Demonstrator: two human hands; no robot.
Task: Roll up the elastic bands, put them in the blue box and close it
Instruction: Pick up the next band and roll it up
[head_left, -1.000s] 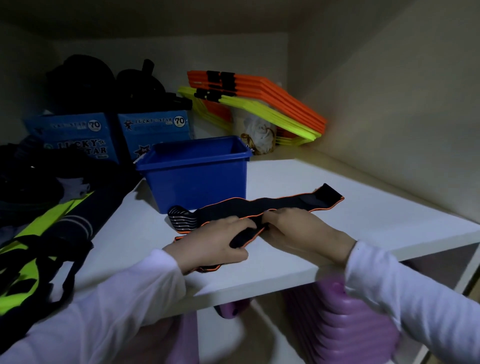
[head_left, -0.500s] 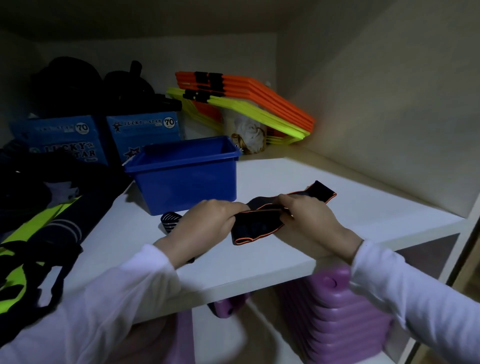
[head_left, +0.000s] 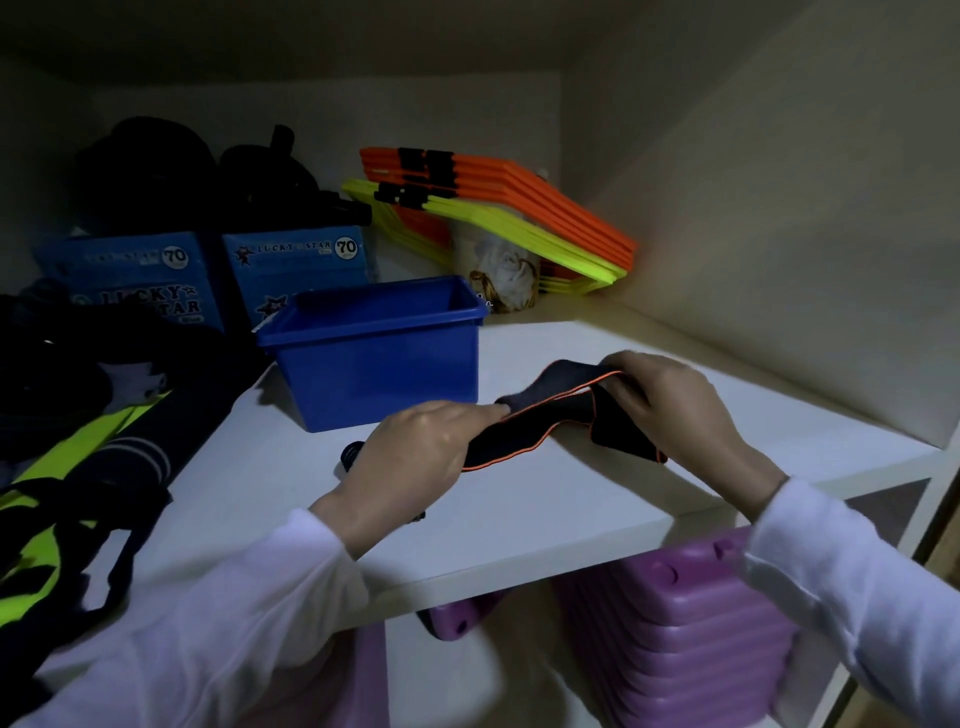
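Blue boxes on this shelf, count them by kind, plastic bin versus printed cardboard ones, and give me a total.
Open blue plastic box: 1
Printed blue Lucky Star cartons: 2
Total: 3

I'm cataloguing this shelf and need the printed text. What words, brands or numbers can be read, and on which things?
"LUCKY STAR" and "70": right blue carton behind the blue box.
"LUCKY STAR" in large letters, "70" in a circle: left blue carton; its top line is too blurred.
Smaller print on both cartons: unreadable.
Elastic band: no text visible.
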